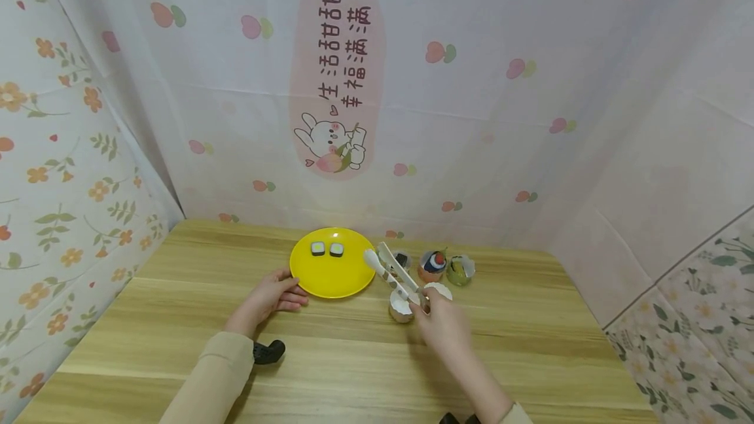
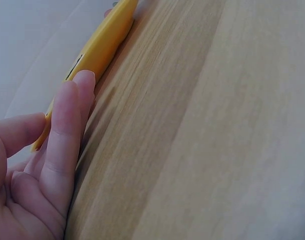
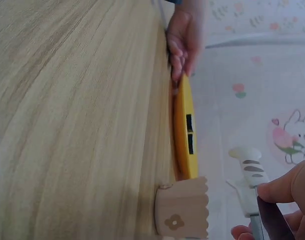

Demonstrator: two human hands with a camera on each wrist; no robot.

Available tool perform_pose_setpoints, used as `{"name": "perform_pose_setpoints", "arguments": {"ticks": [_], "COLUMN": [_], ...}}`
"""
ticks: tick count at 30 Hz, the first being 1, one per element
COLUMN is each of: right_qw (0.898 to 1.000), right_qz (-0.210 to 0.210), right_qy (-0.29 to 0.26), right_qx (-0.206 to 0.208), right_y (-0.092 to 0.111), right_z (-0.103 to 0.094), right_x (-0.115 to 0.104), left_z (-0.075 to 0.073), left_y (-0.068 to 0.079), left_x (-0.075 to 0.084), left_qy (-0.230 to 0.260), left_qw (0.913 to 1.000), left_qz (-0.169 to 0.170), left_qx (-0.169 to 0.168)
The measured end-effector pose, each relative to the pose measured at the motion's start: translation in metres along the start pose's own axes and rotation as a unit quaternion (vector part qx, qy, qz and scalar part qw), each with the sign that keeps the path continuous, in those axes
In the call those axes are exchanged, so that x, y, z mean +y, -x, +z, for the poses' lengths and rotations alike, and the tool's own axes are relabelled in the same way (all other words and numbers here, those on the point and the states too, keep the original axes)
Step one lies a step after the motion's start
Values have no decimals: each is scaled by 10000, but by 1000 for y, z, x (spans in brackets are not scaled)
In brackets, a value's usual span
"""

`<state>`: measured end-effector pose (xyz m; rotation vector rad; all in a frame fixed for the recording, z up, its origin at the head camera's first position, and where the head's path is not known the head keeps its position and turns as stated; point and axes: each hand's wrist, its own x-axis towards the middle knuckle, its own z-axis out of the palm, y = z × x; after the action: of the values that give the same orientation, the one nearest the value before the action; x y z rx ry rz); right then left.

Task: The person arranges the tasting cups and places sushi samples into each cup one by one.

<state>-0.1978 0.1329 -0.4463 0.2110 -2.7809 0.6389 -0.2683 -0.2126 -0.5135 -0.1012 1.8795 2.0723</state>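
Observation:
My left hand (image 1: 275, 294) pinches the near left rim of a round yellow plate (image 1: 332, 280), thumb over the edge and fingers beneath it. Two small sushi rolls (image 1: 318, 248) with dark sides and pale tops sit side by side toward the back of this plate. In my right hand (image 1: 443, 326) is a pair of white tongs (image 1: 389, 272), pointing up and left beside the plate's right edge. The tips stand apart, with nothing between them. In the right wrist view, the tongs (image 3: 250, 167) show grey stripes near one tip.
Right of the plate stand several small scalloped cups. A nearer brown cup (image 1: 402, 309) sits below the tongs, and my right hand partly covers another white-rimmed cup (image 1: 438, 291). Farther back, one cup holds a dark blue and red piece (image 1: 436, 260); beside it is a greenish cup (image 1: 459, 271).

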Motion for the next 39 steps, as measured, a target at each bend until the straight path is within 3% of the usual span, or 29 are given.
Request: {"name": "perform_pose_setpoints", "arguments": {"ticks": [6, 19, 33, 39], "right_qw": [9996, 9985, 9950, 9940], "right_qz": [-26, -124, 28, 312], "right_qy": [-33, 31, 562, 464], "right_qx": [-297, -528, -823, -943], "right_y": [-9, -33, -55, -57], "right_z": [4, 18, 34, 42], "right_x": [-10, -32, -56, -63], "left_z": [1, 2, 0, -1], "left_y": [1, 2, 0, 1], "left_x": [2, 1, 2, 1], "left_qy": [-9, 8, 0, 12], "left_qw": [10000, 10000, 10000, 10000], "left_qz": [-20, -64, -66, -25], "left_qx": [72, 67, 54, -28]}}
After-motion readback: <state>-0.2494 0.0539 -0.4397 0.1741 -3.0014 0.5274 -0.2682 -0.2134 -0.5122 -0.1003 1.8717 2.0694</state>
